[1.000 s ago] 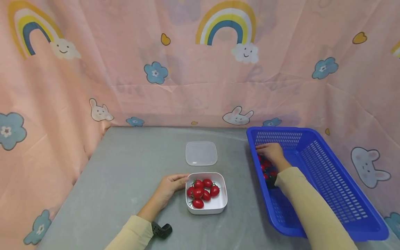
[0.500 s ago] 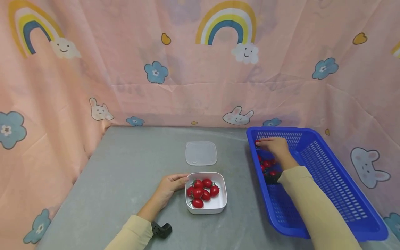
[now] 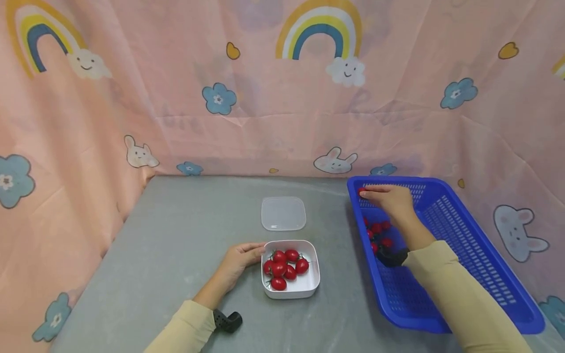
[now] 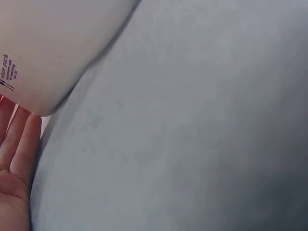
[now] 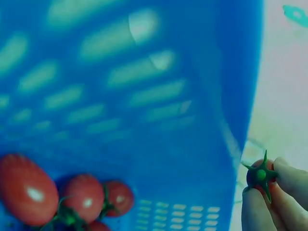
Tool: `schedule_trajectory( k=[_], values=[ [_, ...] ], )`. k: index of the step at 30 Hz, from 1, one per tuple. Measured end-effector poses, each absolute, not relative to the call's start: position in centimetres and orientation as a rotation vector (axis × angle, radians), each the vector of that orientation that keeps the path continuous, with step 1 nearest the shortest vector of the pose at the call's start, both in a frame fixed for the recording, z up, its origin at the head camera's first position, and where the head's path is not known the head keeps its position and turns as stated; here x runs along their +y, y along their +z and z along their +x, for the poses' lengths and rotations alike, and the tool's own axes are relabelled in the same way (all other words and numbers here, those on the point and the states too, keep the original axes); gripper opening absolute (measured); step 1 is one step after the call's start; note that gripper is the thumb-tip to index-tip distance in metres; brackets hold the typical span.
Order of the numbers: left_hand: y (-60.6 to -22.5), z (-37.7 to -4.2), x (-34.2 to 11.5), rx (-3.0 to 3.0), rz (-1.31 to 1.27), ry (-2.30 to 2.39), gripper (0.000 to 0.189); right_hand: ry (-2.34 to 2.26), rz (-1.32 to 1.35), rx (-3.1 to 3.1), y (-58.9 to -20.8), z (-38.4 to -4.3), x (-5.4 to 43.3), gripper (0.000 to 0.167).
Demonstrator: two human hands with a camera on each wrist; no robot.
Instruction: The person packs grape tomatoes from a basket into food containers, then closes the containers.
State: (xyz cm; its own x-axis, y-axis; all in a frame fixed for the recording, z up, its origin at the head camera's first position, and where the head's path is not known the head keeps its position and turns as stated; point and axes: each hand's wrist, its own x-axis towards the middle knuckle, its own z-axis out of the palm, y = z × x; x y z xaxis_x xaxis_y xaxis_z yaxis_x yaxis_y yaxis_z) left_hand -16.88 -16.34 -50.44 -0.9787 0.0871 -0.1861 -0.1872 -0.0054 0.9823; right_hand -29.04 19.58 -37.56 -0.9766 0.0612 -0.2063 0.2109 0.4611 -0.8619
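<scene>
My right hand (image 3: 395, 203) pinches a cherry tomato (image 3: 362, 191) between thumb and fingers, above the far left corner of the blue basket (image 3: 377, 289). In the right wrist view, the tomato's green star-shaped calyx (image 5: 261, 174) faces the camera. Several more cherry tomatoes (image 3: 376, 228) lie below that hand, along the basket's left wall. My left hand (image 3: 236, 262) rests against the left side of a white box (image 3: 293, 294) that holds several cherry tomatoes (image 3: 278, 268). In the left wrist view, its straight fingers (image 4: 26, 149) touch the box's lower edge.
A clear flat lid (image 3: 283, 214) lies on the grey table (image 3: 185, 220) behind the box. The basket takes up the table's right side. A pink patterned curtain (image 3: 265, 132) hangs along the back and sides.
My right hand has risen from the tomatoes in the basket, moving up and toward the far left corner with one tomato pinched. The left hand and box have stayed in place.
</scene>
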Motion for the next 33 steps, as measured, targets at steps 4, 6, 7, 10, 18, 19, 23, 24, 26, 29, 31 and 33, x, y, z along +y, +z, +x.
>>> schedule_trajectory(
  k=[4, 6, 7, 10, 18, 19, 23, 24, 26, 29, 31, 33],
  values=[
    [-50.5, -16.9, -16.3, 2.049, -0.109, 2.111, 0.038, -1.501, 0.195, 2.597, -36.5, -28.0, 18.9, 0.059],
    [-50.4, -16.9, -16.3, 2.043, -0.098, 2.114, 0.039, -1.502, 0.187, 2.603, -36.0, -27.6, 18.6, 0.059],
    [-50.4, -16.9, -16.3, 2.041, -0.091, 2.113, 0.039, -1.499, 0.188, 2.603, -35.7, -27.4, 18.6, 0.059],
    [-50.5, -16.9, -16.3, 2.034, -0.082, 2.119, 0.039, -1.517, 0.176, 2.581, -35.0, -26.9, 18.3, 0.061],
    [-50.5, -17.0, -16.3, 2.034, -0.085, 2.124, 0.039, -1.522, 0.060, 2.550, -33.7, -25.0, 17.3, 0.063],
    [-50.5, -16.9, -16.3, 2.038, -0.083, 2.119, 0.039, -1.540, 0.047, 2.543, -33.6, -24.7, 17.1, 0.062],
    [-50.5, -16.9, -16.3, 2.047, -0.089, 2.111, 0.039, -1.592, 0.031, 2.528, -33.6, -23.4, 16.2, 0.059],
    [-50.5, -17.0, -16.3, 2.047, -0.091, 2.115, 0.038, -1.604, 0.035, 2.521, -33.6, -23.2, 16.0, 0.059],
    [-50.5, -17.0, -16.2, 2.045, -0.095, 2.119, 0.038, -1.601, 0.055, 2.511, -33.8, -22.7, 15.5, 0.057],
    [-50.6, -17.0, -16.2, 2.039, -0.093, 2.125, 0.039, -1.574, 0.088, 2.502, -34.0, -21.9, 14.8, 0.055],
    [-50.6, -17.0, -16.2, 2.031, -0.096, 2.132, 0.038, -1.569, 0.112, 2.496, -33.9, -21.3, 14.4, 0.053],
    [-50.6, -17.0, -16.2, 2.028, -0.097, 2.140, 0.038, -1.607, 0.096, 2.482, -33.8, -20.5, 14.0, 0.051]
  ],
)
